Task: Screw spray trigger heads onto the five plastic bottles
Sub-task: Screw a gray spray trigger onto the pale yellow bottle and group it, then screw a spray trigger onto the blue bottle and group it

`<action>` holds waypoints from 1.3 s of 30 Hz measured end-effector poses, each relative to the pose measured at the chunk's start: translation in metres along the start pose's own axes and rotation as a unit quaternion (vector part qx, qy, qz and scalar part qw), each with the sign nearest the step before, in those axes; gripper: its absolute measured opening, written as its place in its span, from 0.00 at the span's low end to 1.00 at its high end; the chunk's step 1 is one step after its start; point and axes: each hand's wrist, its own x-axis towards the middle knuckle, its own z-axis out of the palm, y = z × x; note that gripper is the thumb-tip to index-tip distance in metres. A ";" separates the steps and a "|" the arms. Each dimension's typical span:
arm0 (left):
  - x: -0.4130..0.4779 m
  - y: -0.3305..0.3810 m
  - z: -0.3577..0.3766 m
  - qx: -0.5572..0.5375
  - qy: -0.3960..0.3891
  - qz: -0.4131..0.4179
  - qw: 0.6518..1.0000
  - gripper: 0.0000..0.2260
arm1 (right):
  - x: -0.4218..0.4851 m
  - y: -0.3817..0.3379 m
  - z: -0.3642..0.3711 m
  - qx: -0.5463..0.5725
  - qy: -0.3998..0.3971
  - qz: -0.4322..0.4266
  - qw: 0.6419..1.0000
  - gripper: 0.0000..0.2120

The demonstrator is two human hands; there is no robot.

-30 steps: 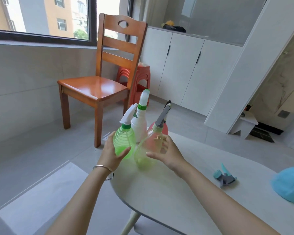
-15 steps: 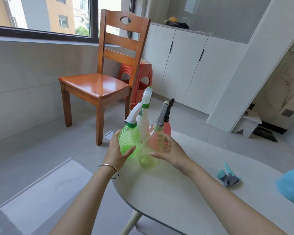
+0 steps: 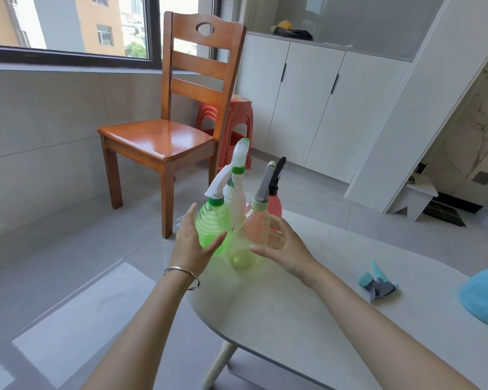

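Upright at the table's (image 3: pixel 265 311) far edge, four capped spray bottles stand bunched: green bottle (image 3: pixel 212 223), white bottle (image 3: pixel 237 201), clear yellowish bottle (image 3: pixel 248 240), red bottle (image 3: pixel 275 205). My left hand (image 3: pixel 193 243), fingers spread, rests against the green one; my right hand (image 3: pixel 286 249), open and gripping nothing, hovers beside the clear one. A loose blue trigger head (image 3: pixel 378 282) lies well to the right, near the blue bottle (image 3: pixel 485 294).
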 end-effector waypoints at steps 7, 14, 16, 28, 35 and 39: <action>-0.025 0.062 -0.020 -0.052 0.138 0.134 0.980 0.36 | -0.037 -0.011 -0.028 0.001 0.054 -0.025 0.998 0.30; -0.055 0.110 0.030 -0.069 0.078 0.257 0.961 0.30 | -0.089 0.006 -0.093 -0.064 0.161 -0.063 0.983 0.22; -0.059 0.120 0.052 -0.060 0.027 0.271 0.960 0.31 | -0.104 0.017 -0.117 -0.080 0.199 -0.059 0.975 0.23; -0.078 0.149 0.189 0.115 -0.224 0.230 0.940 0.43 | -0.169 0.088 -0.225 -0.090 0.371 -0.010 0.924 0.28; -0.087 0.161 0.224 0.104 -0.244 0.234 0.935 0.44 | -0.172 0.105 -0.287 -0.184 0.542 -0.040 0.819 0.40; -0.092 0.163 0.232 0.095 -0.263 0.225 0.933 0.43 | -0.170 0.132 -0.303 -0.127 0.556 0.040 0.820 0.47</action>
